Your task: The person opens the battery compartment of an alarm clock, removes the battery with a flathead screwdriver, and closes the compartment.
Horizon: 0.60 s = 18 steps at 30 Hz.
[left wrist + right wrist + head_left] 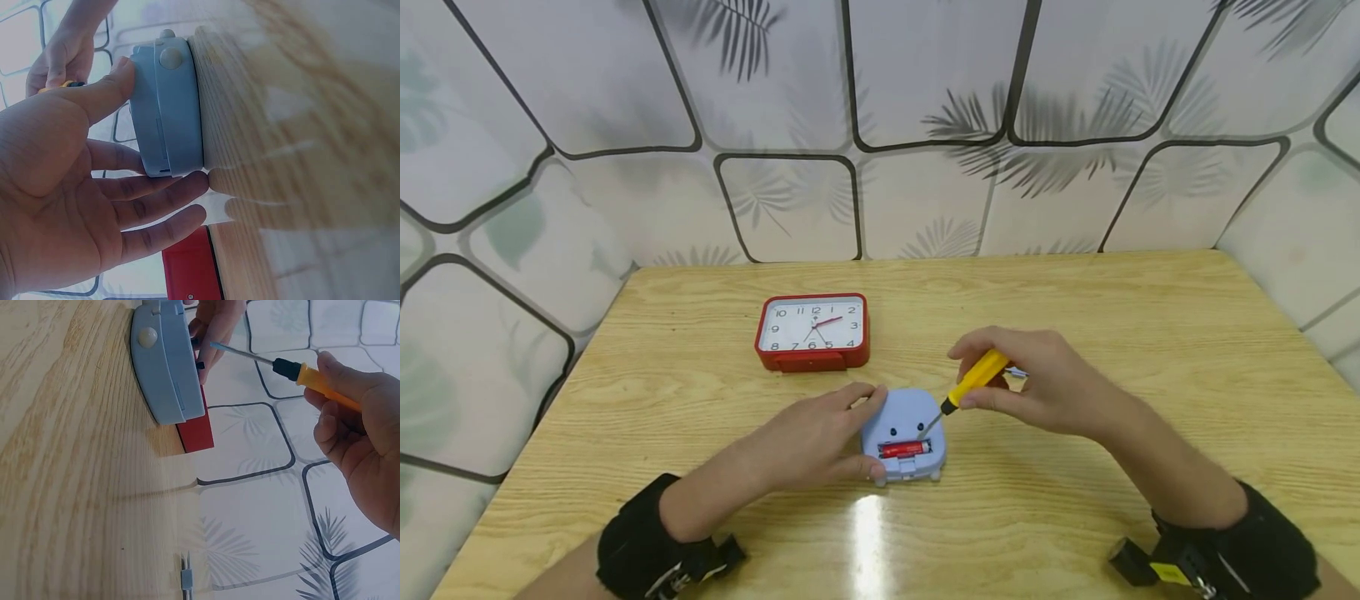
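Observation:
A light blue rounded device (901, 408) with small feet lies on the table, its back up. Two black knobs show there, and a red battery (904, 449) sits in its uncovered slot. My left hand (820, 437) holds the device along its left side, thumb at the near edge and index finger at the far corner. My right hand (1037, 379) grips a screwdriver (979, 377) by its yellow handle. The screwdriver's metal shaft (240, 352) slants down toward the far right end of the battery slot; whether the tip touches, I cannot tell.
A red alarm clock (811, 329) stands behind the device, to the left. A small pronged item (187, 579) with a grey band lies on the table beyond my right hand, which partly hides it in the head view. A patterned wall backs the wooden table (1112, 292).

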Each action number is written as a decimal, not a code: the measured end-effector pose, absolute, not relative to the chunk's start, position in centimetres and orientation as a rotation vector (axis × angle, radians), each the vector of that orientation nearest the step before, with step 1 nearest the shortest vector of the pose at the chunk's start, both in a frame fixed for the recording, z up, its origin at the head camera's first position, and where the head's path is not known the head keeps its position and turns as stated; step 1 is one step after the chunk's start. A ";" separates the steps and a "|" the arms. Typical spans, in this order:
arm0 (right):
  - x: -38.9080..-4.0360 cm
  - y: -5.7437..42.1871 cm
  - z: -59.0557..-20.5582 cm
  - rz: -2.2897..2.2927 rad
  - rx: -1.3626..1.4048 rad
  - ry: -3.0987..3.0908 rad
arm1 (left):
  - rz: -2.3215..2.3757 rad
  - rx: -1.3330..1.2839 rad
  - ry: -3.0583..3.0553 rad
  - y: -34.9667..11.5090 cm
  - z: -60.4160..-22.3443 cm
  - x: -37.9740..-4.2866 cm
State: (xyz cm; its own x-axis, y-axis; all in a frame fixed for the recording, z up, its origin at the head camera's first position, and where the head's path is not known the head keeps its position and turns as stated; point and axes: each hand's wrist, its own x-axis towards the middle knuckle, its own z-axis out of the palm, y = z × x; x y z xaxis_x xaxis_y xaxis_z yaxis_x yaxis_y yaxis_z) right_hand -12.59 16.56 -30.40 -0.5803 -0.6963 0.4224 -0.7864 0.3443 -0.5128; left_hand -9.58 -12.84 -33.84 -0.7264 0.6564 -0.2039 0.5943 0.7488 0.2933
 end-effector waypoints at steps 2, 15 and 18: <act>-12.5 16.5 -30.4 1.026 1.389 -2.493 | 0.296 0.968 2.651 -12.8 -33.8 -9.6; -12.7 16.5 -31.0 0.986 1.536 -2.447 | 0.282 0.977 2.656 -12.8 -34.0 -9.6; -12.8 16.6 -31.0 0.964 1.543 -2.411 | 0.281 0.971 2.655 -12.8 -34.0 -9.6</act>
State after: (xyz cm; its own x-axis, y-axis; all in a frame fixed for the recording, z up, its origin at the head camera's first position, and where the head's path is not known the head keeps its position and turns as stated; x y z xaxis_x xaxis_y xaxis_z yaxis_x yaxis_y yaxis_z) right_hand -12.85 16.63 -31.01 -0.4728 -0.7740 0.4212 -0.8510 0.2771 -0.4461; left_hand -9.57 -12.78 -33.96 -0.7266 0.6540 -0.2104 0.5954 0.7523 0.2820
